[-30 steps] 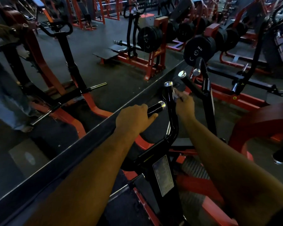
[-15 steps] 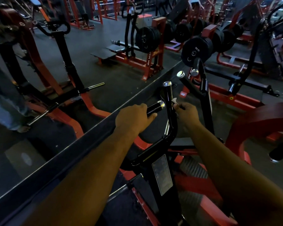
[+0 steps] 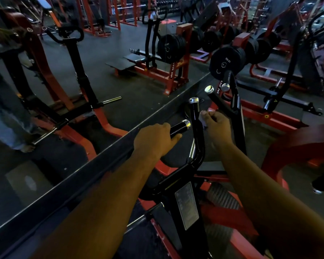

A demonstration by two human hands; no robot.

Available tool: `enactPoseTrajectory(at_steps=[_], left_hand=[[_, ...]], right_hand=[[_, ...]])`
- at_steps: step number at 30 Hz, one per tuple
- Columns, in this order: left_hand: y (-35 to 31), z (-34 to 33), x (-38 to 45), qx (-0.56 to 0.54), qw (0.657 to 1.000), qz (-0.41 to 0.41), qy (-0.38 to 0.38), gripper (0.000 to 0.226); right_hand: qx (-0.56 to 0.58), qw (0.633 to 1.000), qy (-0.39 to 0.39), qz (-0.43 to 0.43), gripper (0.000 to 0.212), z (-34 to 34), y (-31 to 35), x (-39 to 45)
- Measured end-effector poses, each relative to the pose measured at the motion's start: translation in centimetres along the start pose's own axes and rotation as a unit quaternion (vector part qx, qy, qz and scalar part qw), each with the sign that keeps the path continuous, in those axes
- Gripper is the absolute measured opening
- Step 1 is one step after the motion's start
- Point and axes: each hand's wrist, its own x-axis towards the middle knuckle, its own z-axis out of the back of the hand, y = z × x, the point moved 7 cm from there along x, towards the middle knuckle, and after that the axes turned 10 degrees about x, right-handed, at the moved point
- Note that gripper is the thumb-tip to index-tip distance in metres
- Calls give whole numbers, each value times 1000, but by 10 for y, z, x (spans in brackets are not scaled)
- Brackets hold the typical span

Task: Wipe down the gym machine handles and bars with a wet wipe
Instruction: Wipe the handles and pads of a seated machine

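A black gym machine arm rises in front of me, with a short horizontal handle (image 3: 180,127) and an upright bar (image 3: 195,116), both capped in chrome. My left hand (image 3: 153,142) grips the horizontal handle near its base. My right hand (image 3: 216,128) holds a small white wet wipe (image 3: 203,121) bunched in its fingers and presses it against the right side of the upright bar, below the chrome cap. Most of the wipe is hidden by the fingers.
A second pair of black handles (image 3: 223,98) stands just beyond. A mirror wall (image 3: 64,113) runs along the left, its dark sill (image 3: 86,176) slanting under my left arm. Weight plates (image 3: 226,62) and red frames (image 3: 176,71) fill the background; a red curved frame (image 3: 297,146) is at right.
My right hand with the wipe slid down the upright bar, then back up a little. My left hand has stayed on the horizontal handle.
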Motion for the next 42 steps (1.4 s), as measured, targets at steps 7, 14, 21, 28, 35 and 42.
enactPoseTrajectory(at_steps=[7,14,21,28,35,42], left_hand=[[1,-2,1,-12,1000,5,6,57],[0,-1,2,-4,1000,-5,0,56],[1,-3,2,-10,1000,2,1,57],[2,-6,3,-14,1000,3,-5,57],[1,-3,1,-4,1000,1,1,57],[1,-1,-1,2,1000,-1,-14,56]], right_hand=[[10,995,49,-84,9,5,-13,3],[-191,978,44,77,18,-6,26,31],[-140,987,33,64,26,-5,-16,-9],[-92,993,67,-19,17,35,-83,-101],[-168,973,-12,156,19,17,30,-36],[-448,816,150,332,39,-33,26,-10]])
